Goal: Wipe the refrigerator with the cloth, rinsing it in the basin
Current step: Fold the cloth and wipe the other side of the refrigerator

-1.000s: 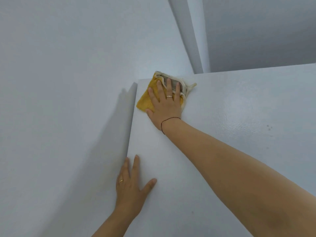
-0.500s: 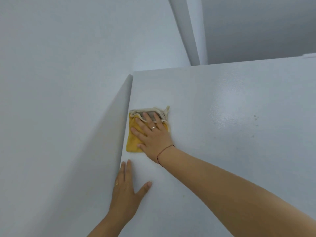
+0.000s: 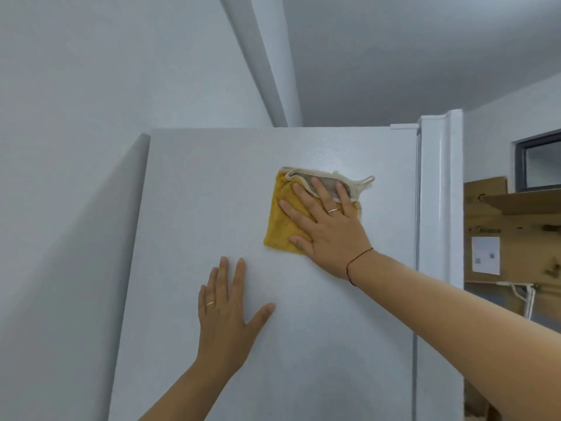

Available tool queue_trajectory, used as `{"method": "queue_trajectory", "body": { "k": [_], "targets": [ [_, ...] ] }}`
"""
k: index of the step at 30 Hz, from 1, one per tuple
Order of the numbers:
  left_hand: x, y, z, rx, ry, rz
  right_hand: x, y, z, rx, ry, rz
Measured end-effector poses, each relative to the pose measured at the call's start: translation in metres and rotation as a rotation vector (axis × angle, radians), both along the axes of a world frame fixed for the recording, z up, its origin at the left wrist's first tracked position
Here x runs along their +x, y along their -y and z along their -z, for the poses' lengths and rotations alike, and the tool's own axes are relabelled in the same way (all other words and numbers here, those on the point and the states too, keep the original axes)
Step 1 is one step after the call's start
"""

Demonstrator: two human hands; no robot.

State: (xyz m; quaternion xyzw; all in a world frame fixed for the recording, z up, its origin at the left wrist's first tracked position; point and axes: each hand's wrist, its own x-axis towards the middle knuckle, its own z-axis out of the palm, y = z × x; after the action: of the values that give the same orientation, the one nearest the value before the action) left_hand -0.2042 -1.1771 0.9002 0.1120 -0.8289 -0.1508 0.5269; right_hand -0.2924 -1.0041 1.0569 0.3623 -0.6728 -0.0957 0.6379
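Note:
The white refrigerator's side panel (image 3: 212,192) fills the middle of the head view, its top edge just above. A folded yellow cloth (image 3: 280,226) with a grey, cream-edged flap lies flat against the upper right of that panel. My right hand (image 3: 329,230) presses the cloth to the panel with straight, spread fingers. Lower and to the left, my left hand (image 3: 227,311) rests flat on the bare panel, fingers straight and thumb out. The basin is not in view.
A white wall (image 3: 60,177) stands close on the left of the refrigerator. The door edge (image 3: 437,208) runs down the right side. Beyond it are a cardboard box (image 3: 513,235) with a white label and a dark window (image 3: 540,165).
My right hand has slid the cloth from the panel's left edge, first downward, then across to the upper right. My left hand stays flat on the panel. The view has turned right.

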Motion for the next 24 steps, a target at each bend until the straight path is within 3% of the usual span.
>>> {"method": "queue_trajectory", "body": {
  "k": [9, 14, 19, 24],
  "targets": [
    [-0.024, -0.027, -0.003, 0.023, -0.043, -0.006, -0.005, -0.099, -0.030, -0.359, 0.088, 0.260],
    [-0.027, -0.037, -0.022, -0.066, -0.092, -0.012, 0.005, -0.134, -0.083, -0.507, 0.135, 0.497],
    [-0.031, -0.058, -0.037, -0.110, -0.132, 0.064, 0.006, -0.138, -0.083, -0.524, 0.262, 0.453],
    [-0.036, -0.071, -0.033, -0.140, -0.124, 0.097, 0.005, -0.136, -0.039, -0.473, 0.144, 0.480]
  ]
}}
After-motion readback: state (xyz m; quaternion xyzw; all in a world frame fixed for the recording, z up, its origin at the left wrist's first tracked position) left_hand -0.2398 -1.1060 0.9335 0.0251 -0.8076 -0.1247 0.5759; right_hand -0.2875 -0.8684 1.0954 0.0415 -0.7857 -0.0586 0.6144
